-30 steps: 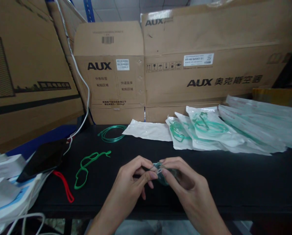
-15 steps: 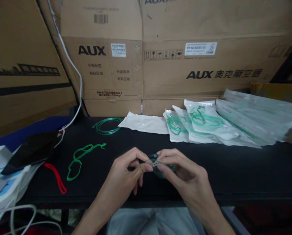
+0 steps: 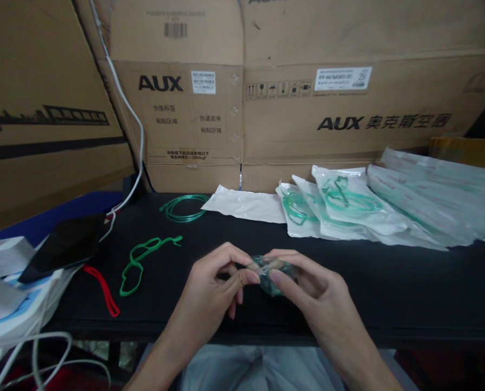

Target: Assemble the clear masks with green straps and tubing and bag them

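Mask [image 3: 272,288], its long axis unclear, sits between the left hand [image 3: 212,290], pinching its left edge, and the right hand [image 3: 324,288], nearer its bulk and pinching its right.

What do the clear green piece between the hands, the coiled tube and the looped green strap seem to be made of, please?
Clear green piece: probably thin plastic, since it looks see-through, though fingers partly cover it.
Coiled tube: likely smooth, flexible plastic, translucent with shine along its loops.
Green strap: perhaps rubber or elastic cord; it lies in limp bends and looks opaque.
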### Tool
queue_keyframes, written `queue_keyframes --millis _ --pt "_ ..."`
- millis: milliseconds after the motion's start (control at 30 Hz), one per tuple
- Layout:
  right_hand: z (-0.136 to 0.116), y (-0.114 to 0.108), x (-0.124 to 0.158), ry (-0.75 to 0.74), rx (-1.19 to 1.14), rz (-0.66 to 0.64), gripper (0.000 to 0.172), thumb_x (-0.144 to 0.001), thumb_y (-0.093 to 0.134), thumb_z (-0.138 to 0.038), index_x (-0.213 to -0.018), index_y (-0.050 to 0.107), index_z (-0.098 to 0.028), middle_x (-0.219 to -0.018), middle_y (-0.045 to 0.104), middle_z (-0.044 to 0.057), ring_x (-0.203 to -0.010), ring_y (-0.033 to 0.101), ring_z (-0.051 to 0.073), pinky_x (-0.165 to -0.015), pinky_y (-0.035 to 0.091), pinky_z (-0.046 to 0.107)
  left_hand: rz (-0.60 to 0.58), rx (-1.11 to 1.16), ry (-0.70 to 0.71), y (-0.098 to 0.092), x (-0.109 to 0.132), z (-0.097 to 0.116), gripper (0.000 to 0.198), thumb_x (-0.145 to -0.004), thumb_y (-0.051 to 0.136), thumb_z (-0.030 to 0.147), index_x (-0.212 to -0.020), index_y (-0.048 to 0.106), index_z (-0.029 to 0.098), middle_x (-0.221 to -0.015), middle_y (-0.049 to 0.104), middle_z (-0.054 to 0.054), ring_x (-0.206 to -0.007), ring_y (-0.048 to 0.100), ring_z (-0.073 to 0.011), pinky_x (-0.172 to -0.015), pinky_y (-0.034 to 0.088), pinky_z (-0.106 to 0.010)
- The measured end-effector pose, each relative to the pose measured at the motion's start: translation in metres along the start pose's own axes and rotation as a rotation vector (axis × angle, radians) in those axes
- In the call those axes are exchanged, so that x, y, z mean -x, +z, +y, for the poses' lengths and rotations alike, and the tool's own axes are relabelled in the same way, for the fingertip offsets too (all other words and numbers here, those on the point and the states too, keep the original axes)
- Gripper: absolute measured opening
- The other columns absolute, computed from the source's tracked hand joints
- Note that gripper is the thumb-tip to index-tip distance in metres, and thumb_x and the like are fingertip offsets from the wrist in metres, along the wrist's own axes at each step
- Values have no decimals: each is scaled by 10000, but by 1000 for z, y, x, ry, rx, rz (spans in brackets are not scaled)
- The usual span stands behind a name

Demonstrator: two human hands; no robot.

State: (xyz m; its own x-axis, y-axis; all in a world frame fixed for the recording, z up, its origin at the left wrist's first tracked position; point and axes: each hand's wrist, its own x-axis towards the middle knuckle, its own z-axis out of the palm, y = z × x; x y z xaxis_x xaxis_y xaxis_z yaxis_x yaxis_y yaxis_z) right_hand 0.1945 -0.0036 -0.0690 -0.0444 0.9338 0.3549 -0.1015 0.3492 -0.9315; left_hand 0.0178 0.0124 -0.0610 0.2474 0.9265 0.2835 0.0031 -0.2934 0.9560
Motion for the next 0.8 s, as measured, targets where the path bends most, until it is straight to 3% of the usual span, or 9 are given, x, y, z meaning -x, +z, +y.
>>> queue_keyframes --millis 133,300,800 --pt "-2 8 2 -218 159 104 65 -866 711 -186 -854 767 -217 -938 745 53 -925 708 170 -789 582 201 7 -15 14 0 -2 0 183 -853 700 277 -748 672 130 -779 570 -7 -476 506 -49 -318 412 -110" --pt "-4 12 6 -342 274 116 170 -880 674 -110 -881 771 -251 -925 740 27 -899 711 142 -789 566 169 16 -39 34 -1 -1 0 164 -854 695 248 -743 681 127 -782 589 -10 -463 502 -42 -319 412 -108" --pt "-1 -4 2 -299 223 -19 173 -875 712 -124 -915 781 -278 -969 749 17 -1000 695 155 -806 559 184 10 -22 -27 1 0 2 173 -838 699 267 -748 658 125 -720 578 -1 -426 501 -60 -298 425 -140"
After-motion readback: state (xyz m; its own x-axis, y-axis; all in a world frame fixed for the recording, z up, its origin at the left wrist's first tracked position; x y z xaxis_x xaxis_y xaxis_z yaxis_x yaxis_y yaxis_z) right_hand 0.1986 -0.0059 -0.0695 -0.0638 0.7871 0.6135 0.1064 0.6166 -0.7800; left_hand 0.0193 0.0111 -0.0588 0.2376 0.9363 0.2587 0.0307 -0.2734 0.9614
